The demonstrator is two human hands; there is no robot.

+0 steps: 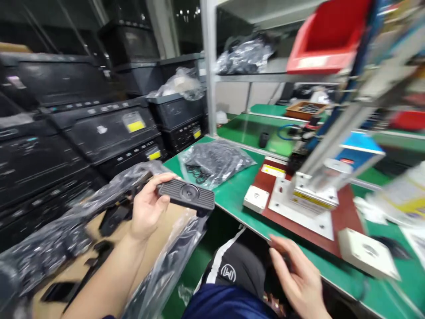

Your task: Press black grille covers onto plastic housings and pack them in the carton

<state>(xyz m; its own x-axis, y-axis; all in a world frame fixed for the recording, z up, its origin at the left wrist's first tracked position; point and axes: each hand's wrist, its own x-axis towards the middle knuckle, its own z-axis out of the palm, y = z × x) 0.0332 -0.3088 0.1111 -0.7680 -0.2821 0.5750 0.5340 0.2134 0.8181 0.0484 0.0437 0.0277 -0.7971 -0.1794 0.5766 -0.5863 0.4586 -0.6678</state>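
Observation:
A black ribbed plastic part point(202, 198) with a round recess near its middle is pinched by one end between the thumb and fingers of my left hand point(148, 206). That hand is above an open carton point(172, 223) lined with clear plastic, in which several black parts point(113, 219) lie on cardboard. My right hand point(295, 274) hangs over my lap beside the table's front edge, fingers apart and nothing visible in it. Nearest to it stands a press fixture on a dark red base point(265, 175), with a white button box on each side.
A clear bag of small black pieces point(215, 161) lies on the green table point(232, 199). Black crates point(109, 128) are stacked at the left. A red bin point(322, 57) sits on the shelf, above a blue box point(360, 148) and a slanted metal post.

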